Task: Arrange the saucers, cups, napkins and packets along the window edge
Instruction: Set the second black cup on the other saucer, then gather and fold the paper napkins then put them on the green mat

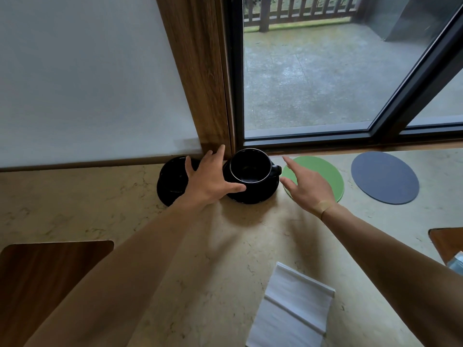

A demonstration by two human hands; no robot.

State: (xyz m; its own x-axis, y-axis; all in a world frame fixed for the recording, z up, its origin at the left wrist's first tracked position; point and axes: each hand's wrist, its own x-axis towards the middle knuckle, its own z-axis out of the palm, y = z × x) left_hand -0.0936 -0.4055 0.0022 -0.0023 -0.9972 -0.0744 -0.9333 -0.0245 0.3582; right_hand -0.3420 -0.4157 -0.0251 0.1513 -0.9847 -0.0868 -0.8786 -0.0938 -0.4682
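Note:
A black cup (250, 166) stands on a black saucer (253, 195) at the window edge, its handle pointing right. A second black saucer (170, 181) lies just left of it. My left hand (210, 177) rests spread between them, fingers over the left saucer and thumb on the right saucer's rim beside the cup. My right hand (309, 187) hovers open to the right of the cup, above a green round coaster (323, 171). A blue-grey round coaster (384, 177) lies farther right. White folded napkins (293, 309) lie near the front of the counter.
The beige marble counter (225, 246) runs along a dark-framed window (313, 136), with a wooden post (200, 83) at its left. Wooden chair backs show at the front left (50, 271) and the right edge (448, 242).

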